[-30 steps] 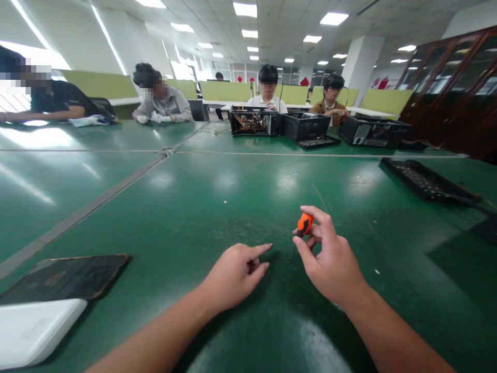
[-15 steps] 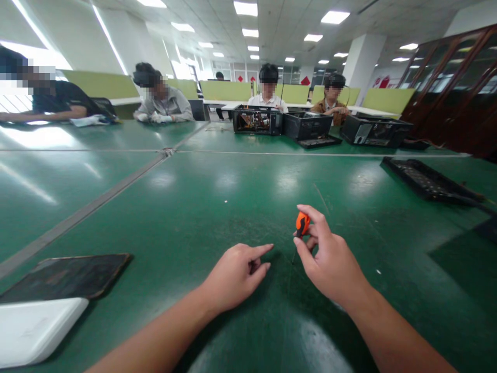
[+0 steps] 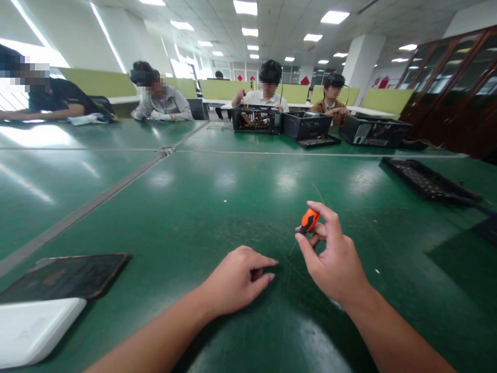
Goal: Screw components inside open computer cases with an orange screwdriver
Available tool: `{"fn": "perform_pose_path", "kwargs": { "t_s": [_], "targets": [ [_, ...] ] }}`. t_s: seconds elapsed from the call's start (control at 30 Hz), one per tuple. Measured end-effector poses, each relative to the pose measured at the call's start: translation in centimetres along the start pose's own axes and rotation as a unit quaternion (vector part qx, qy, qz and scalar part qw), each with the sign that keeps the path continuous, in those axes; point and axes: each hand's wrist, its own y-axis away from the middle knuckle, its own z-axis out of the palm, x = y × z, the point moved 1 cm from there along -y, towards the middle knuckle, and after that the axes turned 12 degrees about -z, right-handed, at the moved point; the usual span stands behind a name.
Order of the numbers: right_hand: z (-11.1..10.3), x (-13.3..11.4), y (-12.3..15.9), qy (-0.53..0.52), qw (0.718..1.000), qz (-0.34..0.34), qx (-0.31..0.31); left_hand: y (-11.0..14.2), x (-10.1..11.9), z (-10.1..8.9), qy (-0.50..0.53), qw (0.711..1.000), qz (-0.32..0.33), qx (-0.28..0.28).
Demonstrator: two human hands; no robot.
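Note:
An orange and black screwdriver [image 3: 309, 221] is held by its handle between the thumb and fingers of my right hand [image 3: 334, 259]. Its thin shaft slants down and to the left, the tip at or just above the green tabletop [image 3: 194, 217]. My left hand [image 3: 243, 277] is beside the tip on the left, index finger and thumb stretched out and apart, the other fingers curled. I see nothing between them. The left fingertips are close to the table surface; whether they touch it I cannot tell.
At the lower left lie a dark flat panel [image 3: 66, 274] and a white object [image 3: 39, 329]. A black slotted panel [image 3: 427, 178] lies at the right. Across the table, several people sit behind open computer cases [image 3: 256, 119]. Small white specks dot the tabletop.
My right hand has moved slightly right and the screwdriver leans more, its handle tilted to the right. The left index finger has dropped a little. A person opposite has raised a hand.

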Motion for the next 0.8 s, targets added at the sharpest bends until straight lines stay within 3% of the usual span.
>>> {"fn": "perform_pose_path", "kwargs": {
  "t_s": [0.1,0.23,0.43,0.67,0.8],
  "targets": [
    [0.13,0.16,0.05,0.013,0.999,0.006,-0.048,-0.03,0.28,-0.10,-0.008,1.000,0.003,-0.008],
    [0.03,0.15,0.14,0.014,1.000,0.005,-0.016,-0.06,0.43,-0.16,-0.012,1.000,-0.005,0.001],
    [0.16,0.10,0.12,0.022,0.998,0.006,-0.052,-0.01,0.45,-0.11,-0.011,1.000,0.000,-0.002],
    [-0.08,-0.18,0.09,-0.002,1.000,0.000,0.023,-0.09,0.08,0.03,-0.008,0.999,0.043,-0.007],
    [0.09,-0.12,0.02,0.019,0.999,0.004,-0.025,-0.04,0.04,0.03,-0.013,0.998,0.069,-0.011]
  ]
}}
